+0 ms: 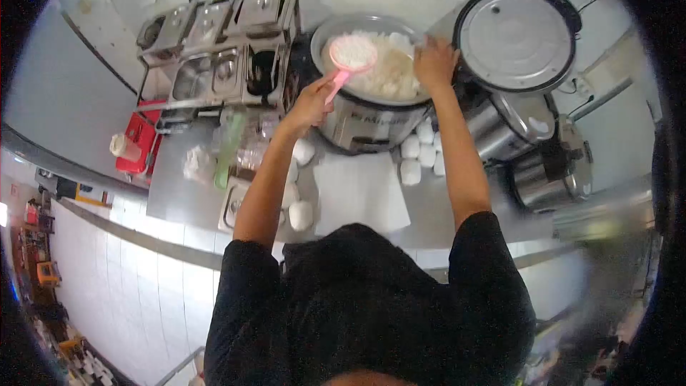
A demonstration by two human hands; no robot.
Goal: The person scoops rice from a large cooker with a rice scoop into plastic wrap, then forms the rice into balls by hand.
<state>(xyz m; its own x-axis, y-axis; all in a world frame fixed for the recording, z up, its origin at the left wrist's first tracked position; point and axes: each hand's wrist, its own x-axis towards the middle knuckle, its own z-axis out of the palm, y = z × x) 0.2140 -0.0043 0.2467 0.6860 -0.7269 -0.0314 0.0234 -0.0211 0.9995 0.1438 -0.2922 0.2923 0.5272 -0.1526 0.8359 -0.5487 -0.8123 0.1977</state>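
Note:
My left hand (312,104) is closed round the handle of a pink scoop (338,86), whose round head carries a heap of white rice (354,51). It is held over the left part of a large rice cooker (369,126), which stands open with rice inside. On the right side, my right hand (436,66) grips the rim of the cooker's pot (411,102), fingers reaching over the edge; their tips are blurred. In front of the cooker, a white paper sheet (361,193) lies flat. White rounded bundles (410,172) sit on both sides of it.
Steel food pans with lids (227,64) stand at the back left, above a red tray (140,134). The cooker's round lid (516,38) is raised at the right. Two steel pots (550,179) stand below it. A green utensil (227,150) lies on the steel counter (175,193).

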